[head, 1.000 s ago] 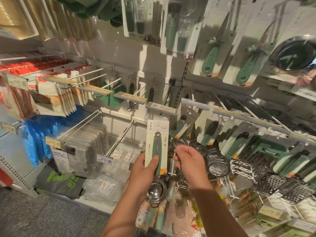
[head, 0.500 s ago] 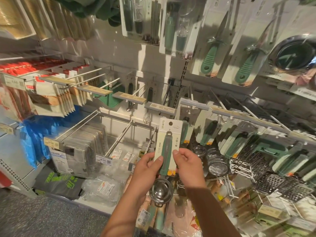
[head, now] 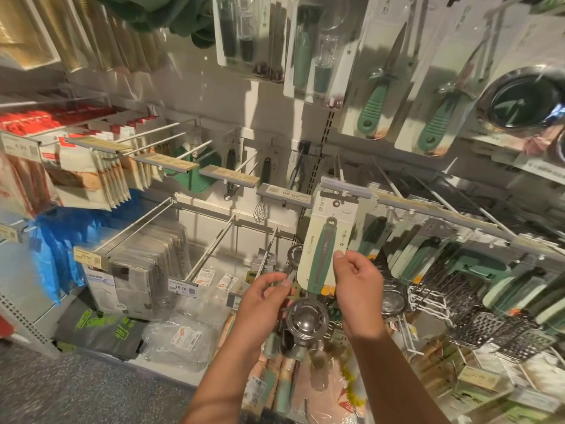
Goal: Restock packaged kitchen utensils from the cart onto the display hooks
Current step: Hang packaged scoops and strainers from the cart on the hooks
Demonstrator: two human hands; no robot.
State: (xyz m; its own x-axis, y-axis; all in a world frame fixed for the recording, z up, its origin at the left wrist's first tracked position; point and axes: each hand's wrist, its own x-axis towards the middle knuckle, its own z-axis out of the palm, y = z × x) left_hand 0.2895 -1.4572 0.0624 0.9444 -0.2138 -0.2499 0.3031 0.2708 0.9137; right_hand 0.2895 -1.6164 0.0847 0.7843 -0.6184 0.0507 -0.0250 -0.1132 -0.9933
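A packaged scoop (head: pixel 324 240), with a green handle on a cream card and a steel bowl (head: pixel 306 325) below, is held upright in front of the display. The card's top hole sits just under the grey price rail (head: pixel 345 186) of a display hook. My right hand (head: pixel 358 290) pinches the card's right edge. At the card's lower left corner, my left hand (head: pixel 262 299) pinches it with curled fingers. More green-handled packs (head: pixel 428 258) hang on the hooks to the right.
Bare wire hooks (head: pixel 211 252) with price tags jut out at left centre. Metal graters (head: pixel 489 325) hang at the lower right. Carded knives (head: pixel 374 102) hang above. More packaged utensils (head: pixel 284 384) lie below my arms. Stacked bags (head: pixel 146 270) fill the lower left shelf.
The packaged scoop has risen up and to the right, reaching the price rail. My right hand shifted to the card's right edge and my left hand slid down to its lower corner.
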